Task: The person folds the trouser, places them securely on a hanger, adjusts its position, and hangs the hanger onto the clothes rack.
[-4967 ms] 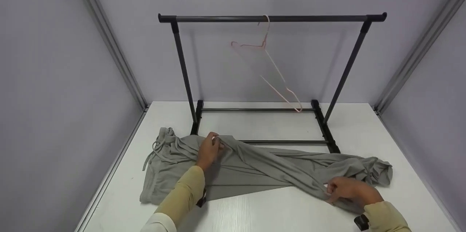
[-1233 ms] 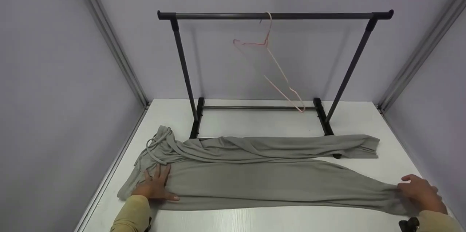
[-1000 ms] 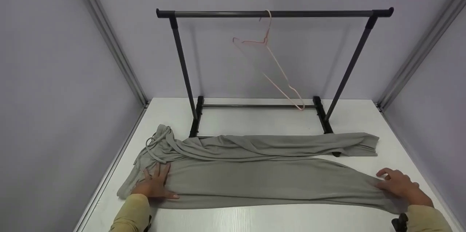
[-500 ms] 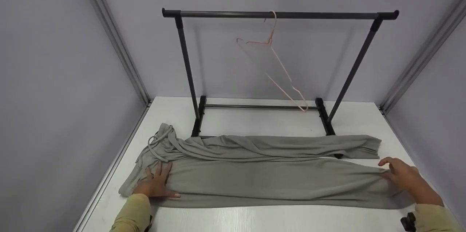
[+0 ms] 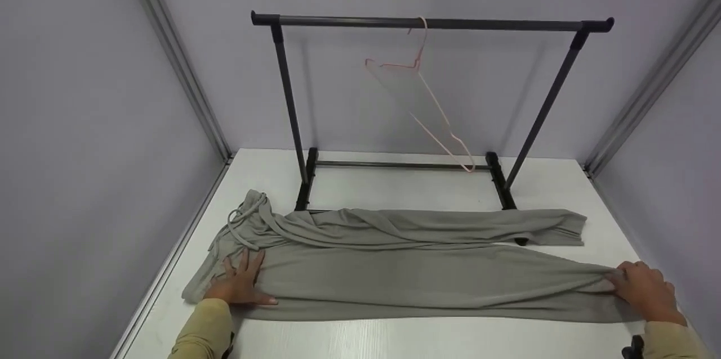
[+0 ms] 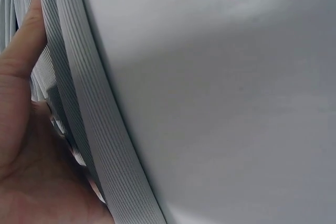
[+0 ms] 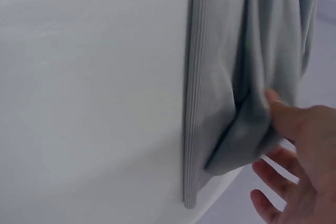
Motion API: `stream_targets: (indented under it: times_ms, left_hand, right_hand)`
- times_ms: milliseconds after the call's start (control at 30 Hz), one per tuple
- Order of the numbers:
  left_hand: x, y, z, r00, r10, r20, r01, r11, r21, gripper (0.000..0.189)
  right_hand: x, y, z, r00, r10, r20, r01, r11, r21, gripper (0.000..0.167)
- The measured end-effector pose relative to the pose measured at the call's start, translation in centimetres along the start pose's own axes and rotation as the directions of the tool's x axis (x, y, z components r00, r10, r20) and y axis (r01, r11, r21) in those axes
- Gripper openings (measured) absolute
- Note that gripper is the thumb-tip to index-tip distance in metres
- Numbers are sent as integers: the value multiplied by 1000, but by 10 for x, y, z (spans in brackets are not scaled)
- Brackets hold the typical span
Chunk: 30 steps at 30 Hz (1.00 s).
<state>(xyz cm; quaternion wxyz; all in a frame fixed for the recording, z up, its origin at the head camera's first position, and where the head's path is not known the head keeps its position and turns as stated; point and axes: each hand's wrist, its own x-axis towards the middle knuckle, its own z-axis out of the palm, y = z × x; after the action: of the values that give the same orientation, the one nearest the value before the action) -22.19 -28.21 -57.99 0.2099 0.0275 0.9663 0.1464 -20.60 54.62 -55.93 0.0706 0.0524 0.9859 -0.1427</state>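
Observation:
Grey drawstring trousers (image 5: 394,274) lie sideways across the white table, the drawstring waist at the left and the two legs running right. Near the waist, my left hand (image 5: 236,284) rests on the front leg with its fingers spread; the left wrist view shows its thumb (image 6: 26,40) along the ribbed fabric. At the far right, my right hand (image 5: 645,290) pinches the upper edge of the front leg's end. In the right wrist view the thumb (image 7: 283,116) presses on the bunched cloth, while the other fingers are partly loose. The back leg (image 5: 450,226) lies straight behind.
Behind the trousers stands a black garment rack (image 5: 349,22), with its feet on the table (image 5: 394,187). A pink wire hanger (image 5: 434,100) hangs from its top bar. Grey walls enclose the table at the back and both sides.
Over five seconds the bunched trousers were spread out, legs apart. The left hand moved to the waist and stayed there. Lately the right hand has moved right and nearer, drawing the leg's edge along.

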Motion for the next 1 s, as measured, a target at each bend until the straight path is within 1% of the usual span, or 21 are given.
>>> stream_targets:
  times_ms: [67,167,233,300,367,433,500,533,567,600,633,700,767,800,833,900,933,1000]
  left_hand:
    - [0,0,0,1000,4,-6,-4,1000,4,125]
    - [5,-6,3,1000,4,-12,-4,1000,6,127]
    - [9,-10,7,1000,0,-13,0,1000,9,131]
    - [14,-15,10,1000,-5,-11,5,1000,8,133]
    - [14,-16,12,1000,-7,-14,7,1000,2,134]
    - [12,-13,10,1000,-10,-14,10,1000,-8,134]
    - [10,-13,10,1000,-4,-20,4,1000,-17,133]
    - [9,-13,10,1000,-1,-20,0,1000,-24,133]
    - [9,-13,10,1000,1,-14,-1,1000,-20,132]
    - [8,-13,10,1000,8,-14,-9,1000,-27,132]
    - [7,-13,10,1000,16,-14,-16,999,-35,131]
    - [5,-13,9,1000,27,-10,-27,998,-50,129]
    - [2,-10,7,999,35,-12,-36,997,-62,126]
    - [0,-8,6,999,38,-18,-39,997,-69,125]
    - [0,-8,5,999,37,-19,-38,997,-64,124]
    - [-1,-7,5,999,32,-25,-34,998,-52,123]
    - [-1,-6,5,999,32,-30,-33,998,-47,123]
    - [-1,-5,6,999,31,-34,-32,999,-43,123]
  right_hand:
    - [-1,-1,-1,998,30,-52,-25,995,94,58]
    - [-2,-6,-1,987,91,-135,-56,968,243,61]
    - [-1,-8,-2,974,153,-167,-94,944,317,65]
    - [-1,-7,-2,957,211,-201,-123,917,379,63]
    - [0,-6,-2,938,269,-219,-161,897,412,60]
    - [-1,-5,-3,917,320,-239,-196,882,429,53]
    - [-1,-5,-3,899,355,-257,-229,880,415,47]
    - [-2,-5,-3,893,363,-267,-241,885,398,45]
    - [-3,-6,-2,894,359,-268,-243,891,383,46]
    - [-3,-7,-2,900,344,-268,-233,899,370,48]
    - [-3,-9,-2,912,316,-261,-217,913,346,51]
    - [-4,-14,0,943,240,-229,-173,945,278,58]
    - [-3,-18,2,979,150,-141,-119,971,206,67]
    - [-3,-20,3,990,112,-92,-95,981,170,70]
    - [-3,-22,4,996,80,-43,-74,988,136,72]
    - [-1,-25,8,999,23,33,-26,995,95,70]
    - [1,-26,10,998,3,62,-8,996,86,68]
    - [3,-28,14,996,-25,90,17,996,88,61]
